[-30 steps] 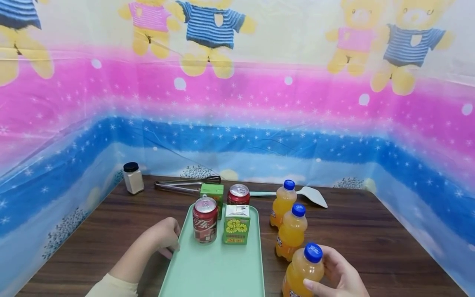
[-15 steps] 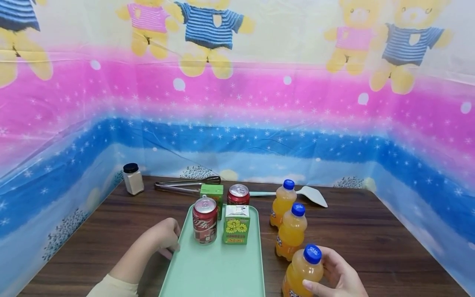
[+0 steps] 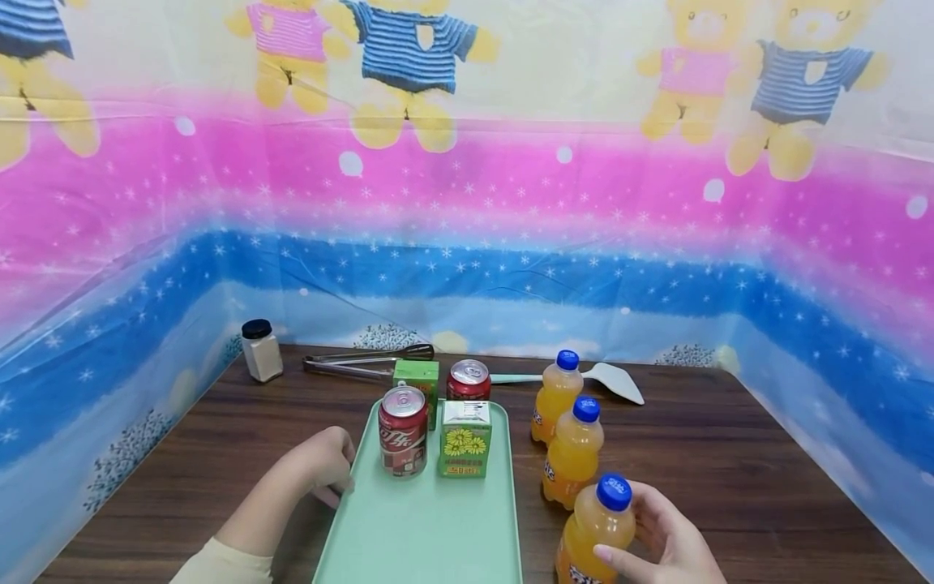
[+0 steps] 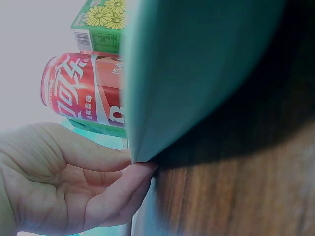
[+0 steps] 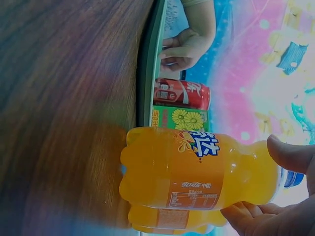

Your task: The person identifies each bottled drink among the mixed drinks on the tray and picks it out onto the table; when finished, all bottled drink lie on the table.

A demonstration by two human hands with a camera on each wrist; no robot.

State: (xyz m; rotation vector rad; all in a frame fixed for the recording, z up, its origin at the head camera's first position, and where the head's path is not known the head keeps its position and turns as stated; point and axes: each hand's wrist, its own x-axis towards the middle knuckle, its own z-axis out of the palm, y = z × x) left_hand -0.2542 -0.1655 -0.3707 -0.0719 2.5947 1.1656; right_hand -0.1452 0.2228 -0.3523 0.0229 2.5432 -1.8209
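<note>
My left hand [image 3: 328, 464] pinches the left edge of a light green tray [image 3: 423, 535] between thumb and fingers; the left wrist view shows the fingertips at the tray's edge [image 4: 197, 64]. On the tray's far half stand a red cola can [image 3: 403, 434] and a green drink carton with yellow flowers [image 3: 465, 442]. Behind them are another green carton [image 3: 417, 373] and another red can [image 3: 469, 381], both partly hidden. To the right of the tray, my right hand [image 3: 671, 539] grips the nearest orange soda bottle [image 3: 593, 531] round its upper part. This bottle is upright with its blue cap on.
Two more orange soda bottles, a middle one [image 3: 572, 458] and a far one [image 3: 558, 397], stand in line beyond the held bottle. At the back of the wooden table [image 3: 730, 462] lie metal tongs [image 3: 350, 365] and a pale spatula [image 3: 616, 384]. A black-lidded jar [image 3: 263, 353] stands at back left.
</note>
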